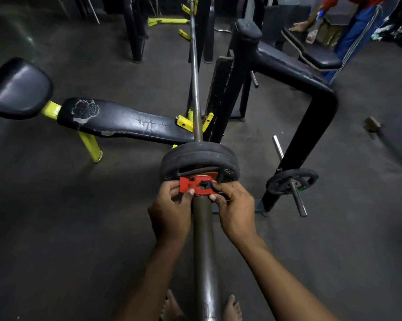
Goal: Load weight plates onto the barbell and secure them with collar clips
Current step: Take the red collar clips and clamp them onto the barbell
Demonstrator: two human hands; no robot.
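Dim gym floor lies all around. Both grips close on the red collar clip: left hand pinches its lever, right hand its other side, on the barbell sleeve against the weight plates just beyond. Clamping appears underway; next, snap the lever flat. Bare sleeve behind gives room; a rack stands right.

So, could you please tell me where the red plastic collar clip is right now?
In the head view, the red plastic collar clip sits centre frame on the barbell sleeve, against the black rubber weight plates, pinched between the left hand and right hand.
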